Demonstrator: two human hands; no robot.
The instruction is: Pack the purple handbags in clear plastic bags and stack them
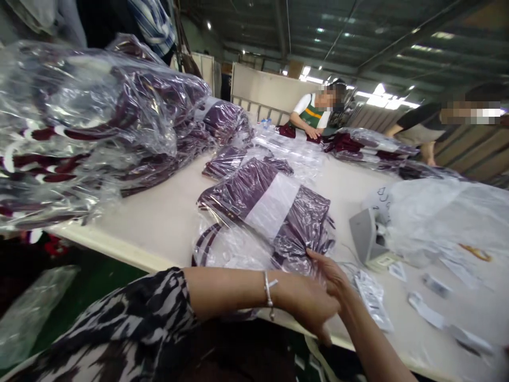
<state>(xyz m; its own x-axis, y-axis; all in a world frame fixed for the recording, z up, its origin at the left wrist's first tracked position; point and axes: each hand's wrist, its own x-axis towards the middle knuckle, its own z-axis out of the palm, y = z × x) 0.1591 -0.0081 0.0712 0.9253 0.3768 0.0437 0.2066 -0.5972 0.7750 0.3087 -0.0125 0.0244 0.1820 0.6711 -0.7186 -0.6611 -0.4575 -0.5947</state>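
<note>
The left hand is blurred and crosses in front of the right wrist, hiding part of that forearm; its fingers are too smeared to tell whether they are spread or closed on anything. The right hand is partly covered too: a fingertip touches the near right edge of the bagged maroon garments, but whether it pinches the plastic against another finger cannot be told. That bundle lies on the white table, just beyond both hands and reaching away to the left of the right fingertips, a pale band across its top. Glare on the clear film blurs its folds. The larger pile of bagged garments is cut off at the left edge.
</note>
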